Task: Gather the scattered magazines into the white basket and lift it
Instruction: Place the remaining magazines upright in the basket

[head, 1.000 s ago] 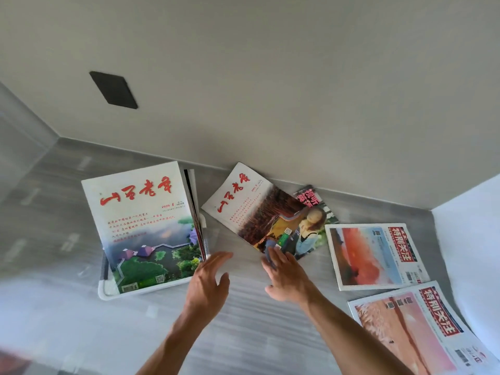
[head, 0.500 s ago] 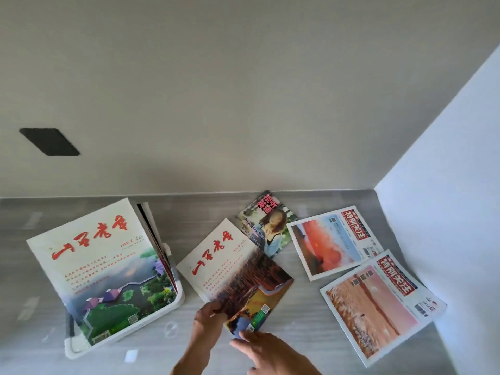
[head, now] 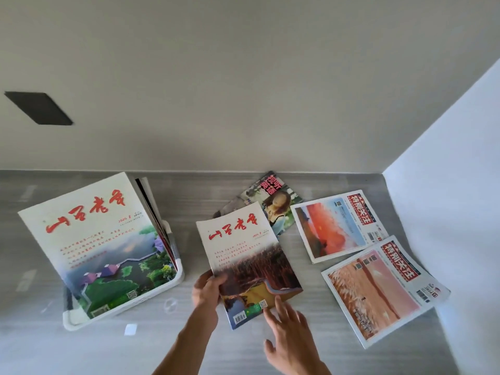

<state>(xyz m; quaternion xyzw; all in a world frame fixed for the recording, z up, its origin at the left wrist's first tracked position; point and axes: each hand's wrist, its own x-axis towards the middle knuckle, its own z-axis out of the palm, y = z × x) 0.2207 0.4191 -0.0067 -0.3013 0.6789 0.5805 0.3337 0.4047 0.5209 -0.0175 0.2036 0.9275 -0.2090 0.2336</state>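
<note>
Left hand [head: 207,292] grips magazine's [head: 249,263] left edge.

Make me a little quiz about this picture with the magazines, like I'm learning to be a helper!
1. True or false: the white basket already has magazines in it.
2. Which hand grips the reed-cover magazine? A) left hand B) right hand
3. How many magazines lie flat on the counter beyond the held one?

Key: 1 true; 2 A, while the right hand's fingertips only touch its lower edge; 3 three.
</note>
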